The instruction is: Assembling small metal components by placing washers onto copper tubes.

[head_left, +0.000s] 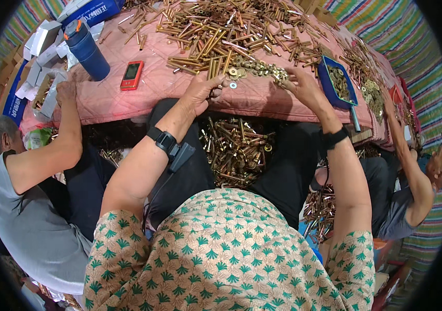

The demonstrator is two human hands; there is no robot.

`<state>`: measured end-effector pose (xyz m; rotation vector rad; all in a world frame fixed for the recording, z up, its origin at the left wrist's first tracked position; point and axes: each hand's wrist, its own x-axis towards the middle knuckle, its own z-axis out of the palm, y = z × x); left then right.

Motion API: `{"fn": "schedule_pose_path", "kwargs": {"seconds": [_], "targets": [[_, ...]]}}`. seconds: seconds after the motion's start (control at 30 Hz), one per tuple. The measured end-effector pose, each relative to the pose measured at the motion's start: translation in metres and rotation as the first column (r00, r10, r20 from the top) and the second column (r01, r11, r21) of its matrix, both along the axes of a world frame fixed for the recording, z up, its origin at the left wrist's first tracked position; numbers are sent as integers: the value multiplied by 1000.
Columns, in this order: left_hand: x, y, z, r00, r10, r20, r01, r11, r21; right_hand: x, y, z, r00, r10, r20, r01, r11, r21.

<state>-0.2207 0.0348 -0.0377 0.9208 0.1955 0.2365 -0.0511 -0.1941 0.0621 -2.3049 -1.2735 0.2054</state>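
My left hand (204, 94) is closed at the near edge of the pink quilted table cover, thumb and fingers pressed together. Something small and dark shows between its fingers, too hidden to name. Just beyond the fingertips, several gold-coloured metal tubes (220, 66) stand side by side. To their right, flat washers (237, 71) lie loose beside a row of gold-coloured nuts (262, 68). At the right end of that row, my right hand (306, 89) has its thumb and fingers curled around a few nuts. The far part of the table carries a large heap of metal tubes (215, 31).
On the table stand a blue bottle (87, 52), a red handheld device (132, 75) and a blue scoop (353, 98) holding washers. Bolts (236, 150) fill the space between my knees. One person (34, 207) sits at my left, another (407, 202) at my right, both reaching to the table.
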Motion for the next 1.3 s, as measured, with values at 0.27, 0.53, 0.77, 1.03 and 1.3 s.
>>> {"fn": "schedule_pose_path", "kwargs": {"seconds": [0.27, 0.53, 0.77, 1.03, 1.3], "targets": [[7, 10, -3, 992, 118, 41, -112, 986, -124, -21, 88, -55, 772, 423, 474, -495, 868, 32], [6, 8, -1, 995, 101, 14, -99, 990, -104, -10, 103, -77, 682, 440, 584, -415, 890, -186], [10, 7, -2, 999, 26, 29, -27, 999, 42, 46, 62, -82, 857, 259, 445, -248, 965, -84], [10, 4, -1, 999, 41, -11, -40, 995, 92, 59, 40, -61, 862, 261, 434, -223, 965, -138], [8, 4, 6, 1000, 10, 2, -10, 995, 104, 67, 52, -40, 930, 104, 354, -157, 980, 125]]}}
